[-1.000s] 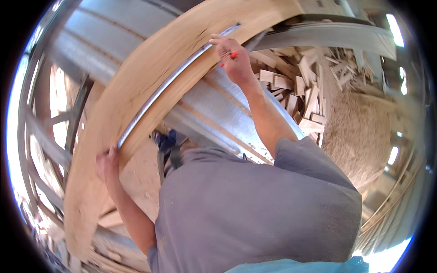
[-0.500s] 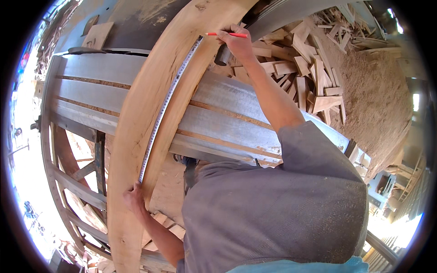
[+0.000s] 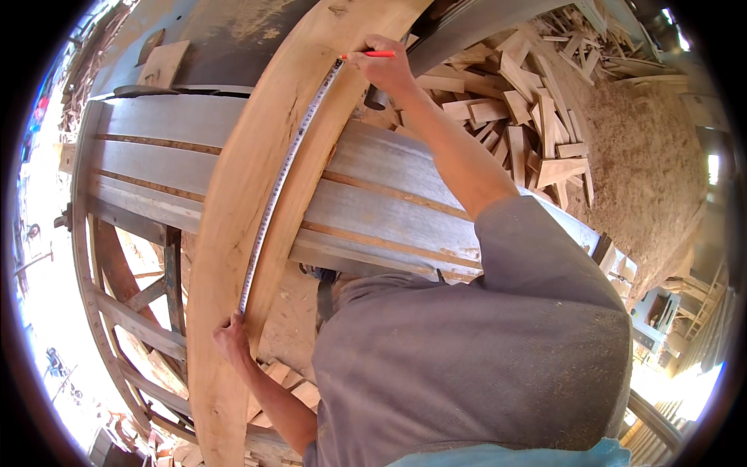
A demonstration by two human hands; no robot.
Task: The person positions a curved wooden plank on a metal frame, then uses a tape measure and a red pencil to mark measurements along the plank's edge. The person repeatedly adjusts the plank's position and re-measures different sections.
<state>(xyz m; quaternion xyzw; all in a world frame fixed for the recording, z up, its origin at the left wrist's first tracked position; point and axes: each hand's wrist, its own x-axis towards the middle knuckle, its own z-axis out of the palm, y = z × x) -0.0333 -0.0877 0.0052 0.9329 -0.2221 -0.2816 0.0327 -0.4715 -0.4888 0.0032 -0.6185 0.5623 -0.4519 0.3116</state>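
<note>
A long wooden plank (image 3: 226,257) lies across a grey metal machine table. Along its length runs a white measuring tape (image 3: 282,175), stretched flat on the wood. At the tape's near end my left hand (image 3: 231,337) is closed on it, fingers pressed down by the plank's edge. My right hand (image 3: 386,68) grips a red pencil (image 3: 378,54) at the far end. The pencil's tip meets the plank right beside the tape's dark end. What is under my left fingers is partly hidden.
Slotted metal table (image 3: 389,206) passes beneath the plank. Wood offcuts (image 3: 537,132) are heaped on the dirt floor at the far right. A flat piece of wood (image 3: 165,64) rests on the dark surface at the far left. A metal frame (image 3: 140,311) stands at left.
My right hand has moved left with the pencil, bringing its tip to the tape's far end. My left hand stays at the near end.
</note>
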